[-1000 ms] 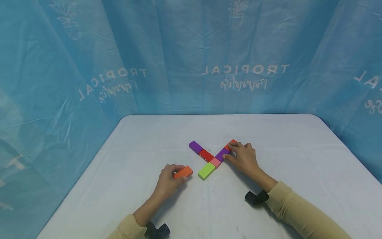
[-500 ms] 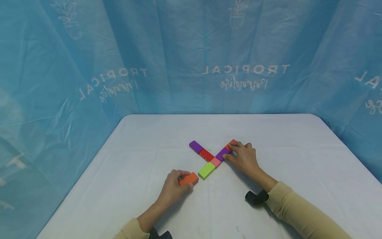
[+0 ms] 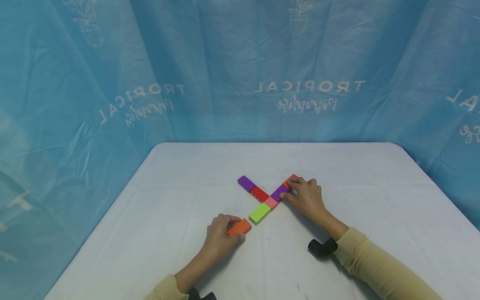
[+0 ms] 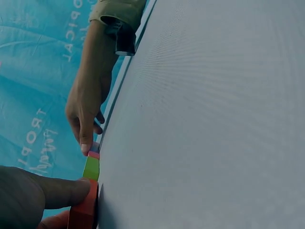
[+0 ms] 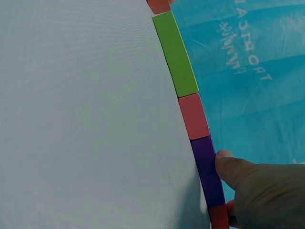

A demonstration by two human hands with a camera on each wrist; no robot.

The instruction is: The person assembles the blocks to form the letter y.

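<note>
My left hand (image 3: 221,235) pinches an orange block (image 3: 240,227) between thumb and fingers. It stands just off the near end of a lime green block (image 3: 259,213), with a small gap. From the green block a row runs away to the right: a short pink block (image 3: 271,203), a purple block (image 3: 279,193) and a red-orange block (image 3: 293,177). My right hand (image 3: 306,199) holds the row's far end. Its thumb (image 5: 225,160) presses the purple block's side; its fingers, partly hidden, touch the red-orange block.
A red block (image 3: 259,194) with white marks and a second purple block (image 3: 246,183) branch off from the pink block toward the back left. All lie on a white table (image 3: 187,179). A blue printed curtain (image 3: 232,112) hangs behind and to the sides.
My left hand has moved right and nearer to me with the orange block, stopping beside the green block's end. The right hand and the other blocks stay put.
</note>
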